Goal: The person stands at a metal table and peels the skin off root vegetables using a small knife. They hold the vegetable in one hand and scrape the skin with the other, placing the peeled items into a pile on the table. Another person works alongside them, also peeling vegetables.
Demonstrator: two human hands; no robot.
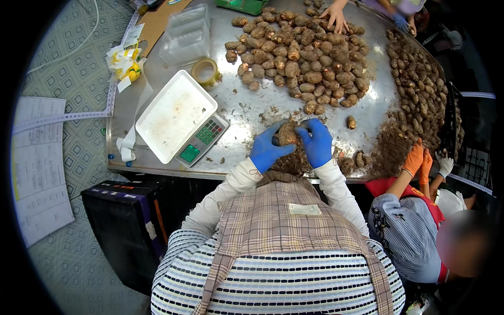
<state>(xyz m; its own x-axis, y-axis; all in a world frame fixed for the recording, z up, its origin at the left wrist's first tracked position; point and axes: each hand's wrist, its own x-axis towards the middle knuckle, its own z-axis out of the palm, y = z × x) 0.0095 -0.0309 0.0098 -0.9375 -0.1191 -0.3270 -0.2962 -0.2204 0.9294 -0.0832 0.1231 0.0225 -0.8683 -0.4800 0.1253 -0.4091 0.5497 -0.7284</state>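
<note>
My left hand [269, 147], in a blue glove, grips a brown taro corm [288, 133] from its left side near the table's front edge. On the corm's right side my right hand [315, 141], gloved in blue too, rests its fingertips against it. Dark peelings and fibres [293, 163] lie below the hands. Beyond them spreads a heap of taro corms [299, 59], and one loose corm [351, 122] lies to the right. Small corms [360, 158] sit near the front edge, right of my right hand.
A digital scale with a white tray [177, 114] stands left, beside a roll of tape [205, 72] and clear plastic trays [189, 37]. Co-workers' gloved hands [414, 159] work at the right heap [419, 94]; another person's bare hand [335, 16] touches the far heap. A black crate [126, 220] stands lower left.
</note>
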